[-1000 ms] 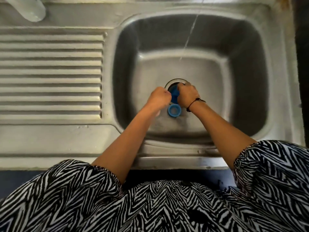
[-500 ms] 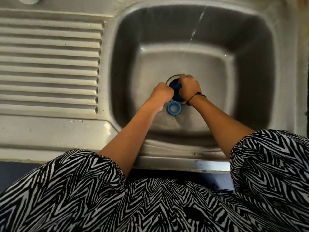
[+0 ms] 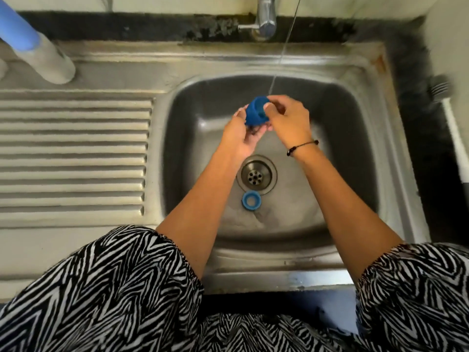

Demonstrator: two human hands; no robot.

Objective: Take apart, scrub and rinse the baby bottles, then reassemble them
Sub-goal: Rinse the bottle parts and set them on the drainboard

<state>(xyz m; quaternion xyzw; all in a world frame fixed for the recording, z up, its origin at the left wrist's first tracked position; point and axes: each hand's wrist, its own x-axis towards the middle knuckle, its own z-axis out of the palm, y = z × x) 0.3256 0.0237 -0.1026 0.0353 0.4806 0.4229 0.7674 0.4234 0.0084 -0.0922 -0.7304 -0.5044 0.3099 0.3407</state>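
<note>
1. Since half a second ago, both hands have risen from the drain to mid-basin, carrying the dark blue plastic bottle cap (image 3: 256, 111) up under the running water; the camera view has also tilted to show the tap.
2. Nearest the viewer, a black-and-white zigzag patterned garment (image 3: 132, 295) fills the bottom of the view, with two bare forearms reaching forward over the sink's front edge.
3. On the floor of the stainless steel sink basin (image 3: 355, 153), a small light blue plastic screw ring (image 3: 251, 201) lies flat, open side up, just in front of the round metal drain strainer (image 3: 256, 174) and apart from both hands.
4. Above the drain, the left hand (image 3: 241, 138) is turned palm up, its fingers curled under and against the cap's lower left side.
5. The right hand (image 3: 289, 118), with a thin black cord bracelet (image 3: 302, 147) on its wrist, pinches the cap's upper right rim between thumb and fingertips.
6. A thin stream of water (image 3: 280, 54) falls onto the cap's top.
7. To the left lies the ribbed steel draining board (image 3: 73, 153).
8. At the far left corner, a translucent baby bottle with a light blue cover (image 3: 35, 52) stands on the sink's ledge.
9. Farthest back, the chrome tap (image 3: 266, 16) rises by the dark wall edge.
</note>
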